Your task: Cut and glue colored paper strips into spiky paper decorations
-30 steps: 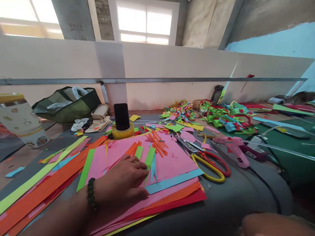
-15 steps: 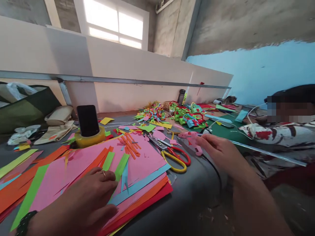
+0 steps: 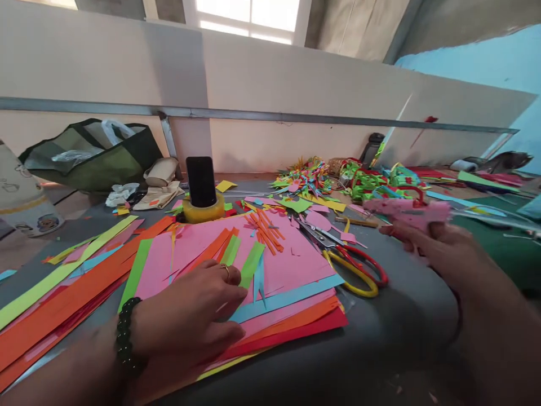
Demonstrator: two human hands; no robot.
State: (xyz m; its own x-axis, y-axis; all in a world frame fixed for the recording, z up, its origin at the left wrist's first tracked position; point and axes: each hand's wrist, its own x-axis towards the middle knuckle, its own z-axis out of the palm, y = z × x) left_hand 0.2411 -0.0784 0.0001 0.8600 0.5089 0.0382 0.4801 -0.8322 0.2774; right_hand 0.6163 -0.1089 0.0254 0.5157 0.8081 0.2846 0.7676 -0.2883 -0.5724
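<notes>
The left hand (image 3: pixel 196 310) lies on pink paper (image 3: pixel 296 270), curled by green strips (image 3: pixel 252 260); whether it pinches one I cannot tell, fingertips being partly hidden. Scissors (image 3: pixel 367 291) lie between two and three o'clock from it. The glue gun (image 3: pixel 416 212), at two, points its nozzle to nine, grasped by the nearer right hand (image 3: pixel 454 254); its trigger is hard to make out.

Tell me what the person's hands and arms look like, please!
The left hand has a gold-coloured ring on one finger, and its wrist wears a bracelet of dark, shiny round beads. No ring or bracelet shows on the right hand. No sleeves show.
</notes>
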